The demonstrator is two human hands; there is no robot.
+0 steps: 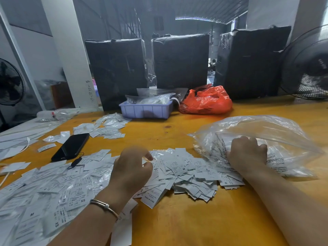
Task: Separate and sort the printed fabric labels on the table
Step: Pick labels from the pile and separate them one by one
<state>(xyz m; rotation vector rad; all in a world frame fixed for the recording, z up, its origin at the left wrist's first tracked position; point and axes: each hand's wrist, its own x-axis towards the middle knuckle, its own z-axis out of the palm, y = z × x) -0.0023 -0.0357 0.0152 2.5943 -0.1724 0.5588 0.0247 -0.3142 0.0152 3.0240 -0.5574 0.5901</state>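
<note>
White labels [184, 172] lie heaped across the near-middle of the orange table [186, 222], with bare wood toward its near edge. The left hand [132, 170] hovers over the heap, fingers curled, seemingly pinching a clear scrap. The right hand [247, 154] reaches into a clear plastic bag [266, 132], its fingers bent onto the labels inside.
</note>
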